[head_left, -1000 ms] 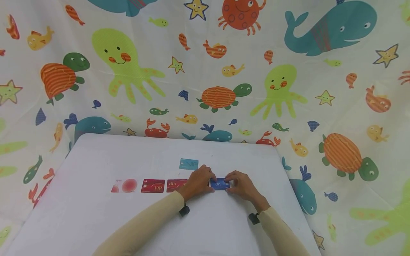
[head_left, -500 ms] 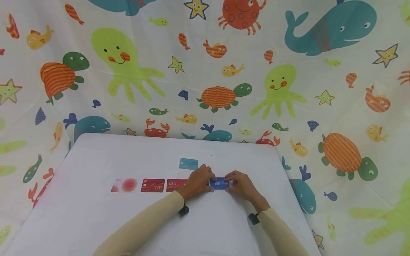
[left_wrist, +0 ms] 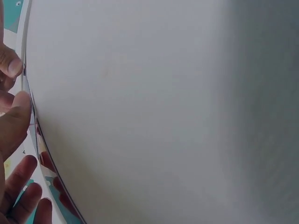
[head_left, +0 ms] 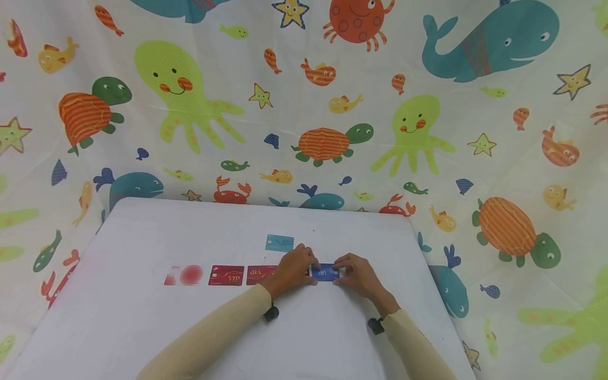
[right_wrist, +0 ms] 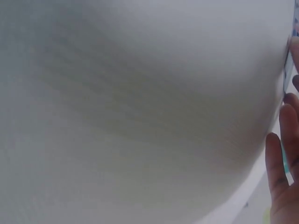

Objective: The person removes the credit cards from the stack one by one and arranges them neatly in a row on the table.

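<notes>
In the head view a blue VIP card (head_left: 325, 273) lies at the right end of a row of cards, its lettering upside down. My left hand (head_left: 293, 270) grips its left end between fingers and thumb. The right end is held the same way by my right hand (head_left: 359, 276). Beside my left wrist is a red VIP card (head_left: 261, 273), partly covered by that hand. Each wrist view catches only fingers at its border: the left fingers (left_wrist: 18, 116) and the right fingers (right_wrist: 274, 158). The card itself is barely visible there.
Farther left are another red VIP card (head_left: 227, 275) and a pale card with a red circle (head_left: 191, 275). A teal card (head_left: 279, 243) lies behind the row, close to my left fingers. The white table (head_left: 142, 327) ends at a curtain (head_left: 351, 179) with sea animals.
</notes>
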`<state>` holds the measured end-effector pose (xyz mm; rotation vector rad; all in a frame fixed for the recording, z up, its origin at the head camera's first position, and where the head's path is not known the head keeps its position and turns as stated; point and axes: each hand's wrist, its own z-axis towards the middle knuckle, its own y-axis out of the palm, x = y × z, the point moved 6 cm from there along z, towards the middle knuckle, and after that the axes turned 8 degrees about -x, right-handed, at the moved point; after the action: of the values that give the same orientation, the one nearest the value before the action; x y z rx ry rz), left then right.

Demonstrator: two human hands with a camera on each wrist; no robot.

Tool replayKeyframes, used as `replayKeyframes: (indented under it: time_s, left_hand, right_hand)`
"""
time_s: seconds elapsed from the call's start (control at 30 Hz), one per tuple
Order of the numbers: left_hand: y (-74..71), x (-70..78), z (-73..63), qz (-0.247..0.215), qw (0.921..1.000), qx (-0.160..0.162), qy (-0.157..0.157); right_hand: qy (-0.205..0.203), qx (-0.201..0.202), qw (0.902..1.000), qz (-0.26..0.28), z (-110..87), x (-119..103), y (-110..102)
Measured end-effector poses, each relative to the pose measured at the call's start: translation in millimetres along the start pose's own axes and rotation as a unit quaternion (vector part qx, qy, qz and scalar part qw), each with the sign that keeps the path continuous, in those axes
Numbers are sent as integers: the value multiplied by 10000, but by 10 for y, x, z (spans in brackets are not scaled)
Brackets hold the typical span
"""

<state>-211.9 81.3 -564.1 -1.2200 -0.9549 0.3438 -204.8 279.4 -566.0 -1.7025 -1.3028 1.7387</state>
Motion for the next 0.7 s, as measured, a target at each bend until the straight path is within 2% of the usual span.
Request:
replayKeyframes:
  time_s: [0.27,0.47,0.7]
  left_hand:
    - [-69,-48,-70,-108,9997,193,54]
    - [-128,-92,-127,-211,9992,332,91]
    - [-167,-191,-181,-193,9988,441,-122]
  right_hand:
    - [41,481,9988,-5,-29,-2,5]
    - [198,608,9979,59,-7,-31,1]
    - [150,636,9979,-41,71,-88,33]
